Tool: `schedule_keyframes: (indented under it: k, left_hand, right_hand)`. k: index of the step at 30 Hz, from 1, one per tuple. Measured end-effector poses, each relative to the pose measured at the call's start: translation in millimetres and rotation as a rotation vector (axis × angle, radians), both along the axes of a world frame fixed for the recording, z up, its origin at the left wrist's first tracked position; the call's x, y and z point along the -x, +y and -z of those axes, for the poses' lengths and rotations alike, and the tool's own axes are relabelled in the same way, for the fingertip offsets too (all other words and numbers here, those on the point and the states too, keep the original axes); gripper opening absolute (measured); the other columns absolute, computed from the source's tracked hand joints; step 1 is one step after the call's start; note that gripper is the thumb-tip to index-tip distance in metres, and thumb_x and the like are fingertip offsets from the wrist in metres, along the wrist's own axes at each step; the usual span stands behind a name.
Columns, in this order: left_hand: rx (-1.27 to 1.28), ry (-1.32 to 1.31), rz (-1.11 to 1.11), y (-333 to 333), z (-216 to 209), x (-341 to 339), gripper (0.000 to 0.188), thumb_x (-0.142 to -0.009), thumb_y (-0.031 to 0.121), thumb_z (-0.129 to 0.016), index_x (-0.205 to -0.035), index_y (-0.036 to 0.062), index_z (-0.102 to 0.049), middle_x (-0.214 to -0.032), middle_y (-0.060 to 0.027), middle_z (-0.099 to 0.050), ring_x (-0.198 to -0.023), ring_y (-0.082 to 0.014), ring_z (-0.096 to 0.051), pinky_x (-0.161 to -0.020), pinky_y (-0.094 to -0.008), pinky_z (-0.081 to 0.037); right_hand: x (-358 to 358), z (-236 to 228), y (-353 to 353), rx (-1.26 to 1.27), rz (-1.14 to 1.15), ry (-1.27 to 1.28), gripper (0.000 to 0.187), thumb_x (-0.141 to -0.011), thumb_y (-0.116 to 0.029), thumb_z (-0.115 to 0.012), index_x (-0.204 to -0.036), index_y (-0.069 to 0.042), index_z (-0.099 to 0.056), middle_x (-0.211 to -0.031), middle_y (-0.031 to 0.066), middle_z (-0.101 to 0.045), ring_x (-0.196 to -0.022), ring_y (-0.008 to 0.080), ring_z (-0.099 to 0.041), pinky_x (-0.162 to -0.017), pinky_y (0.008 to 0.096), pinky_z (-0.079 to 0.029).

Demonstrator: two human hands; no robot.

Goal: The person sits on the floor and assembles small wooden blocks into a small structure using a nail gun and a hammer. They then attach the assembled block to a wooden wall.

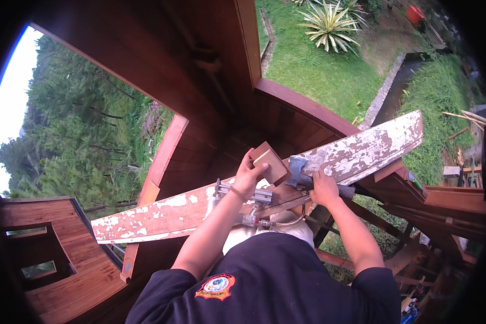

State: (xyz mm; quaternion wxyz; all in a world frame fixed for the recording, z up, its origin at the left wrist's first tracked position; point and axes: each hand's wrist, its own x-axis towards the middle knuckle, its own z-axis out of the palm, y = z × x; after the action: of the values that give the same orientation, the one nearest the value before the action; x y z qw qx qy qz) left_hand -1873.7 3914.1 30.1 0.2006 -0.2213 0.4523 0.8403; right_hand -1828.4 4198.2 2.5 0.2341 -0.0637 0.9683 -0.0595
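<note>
My left hand (248, 175) is closed round a small brown wooden block (272, 167), which seems to be two flat pieces lying together, and holds it tilted above a long plank (362, 154) with peeling white paint. My right hand (324, 188) is wrapped over the dark handle of a hatchet-like tool (297, 170). Its grey metal head lies by the block's right edge, over the plank. Beneath my left forearm a grey metal air tool (260, 194) rests on the plank, partly hidden by the arm. A hose (291, 222) curves away from it.
The plank lies crosswise over dark red-brown wooden framing, with a raised wooden edge (308, 105) ahead. A panelled wooden structure with openings (59, 237) stands at left. Beyond and far below are grass (318, 70), a spiky plant (332, 27) and a ditch (397, 86). Beams (410, 254) cross at lower right.
</note>
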Motion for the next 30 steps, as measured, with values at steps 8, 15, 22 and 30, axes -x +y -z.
schedule_keyframes:
  k: [8,15,22,30]
  left_hand:
    - [0.443,0.34,0.34,40,30,-4,0.063,-0.078,0.006,-0.082,-0.129,0.0012,-0.045,-0.122,-0.0139,-0.062,-0.114,-0.0216,-0.063,-0.098,-0.0363,-0.053]
    - [0.911,0.584,0.589,73,27,-10,0.068,-0.076,0.016,-0.084,-0.131,0.005,-0.045,-0.12,-0.0188,-0.066,-0.114,-0.0298,-0.065,-0.098,-0.0383,-0.052]
    - [1.007,0.739,0.63,70,33,-35,0.06,-0.076,0.013,-0.082,-0.128,0.008,-0.052,-0.121,-0.0178,-0.067,-0.113,-0.0373,-0.065,-0.094,-0.0421,-0.055]
    - [1.042,0.761,0.623,71,42,-39,0.057,-0.076,0.011,-0.08,-0.126,0.0082,-0.053,-0.121,-0.0173,-0.066,-0.109,-0.0374,-0.067,-0.089,-0.0429,-0.057]
  right_hand:
    - [-63,-20,20,0.568,0.718,0.031,0.038,-0.074,-0.017,-0.071,-0.104,0.001,-0.056,-0.084,0.0193,-0.066,-0.088,0.0358,-0.069,-0.078,0.0442,-0.052]
    - [-72,-72,1,1.053,0.789,0.223,0.024,-0.088,-0.011,-0.066,-0.106,0.002,-0.056,-0.083,0.0175,-0.068,-0.079,0.0363,-0.071,-0.071,0.0435,-0.054]
    - [-63,-90,-18,0.884,0.669,0.238,0.022,-0.088,-0.012,-0.067,-0.102,0.002,-0.057,-0.081,0.0213,-0.067,-0.079,0.0437,-0.068,-0.069,0.0467,-0.052]
    - [-65,-87,-18,0.83,0.606,0.274,0.021,-0.088,-0.011,-0.067,-0.102,0.001,-0.057,-0.077,0.0208,-0.065,-0.077,0.0437,-0.067,-0.066,0.0469,-0.052]
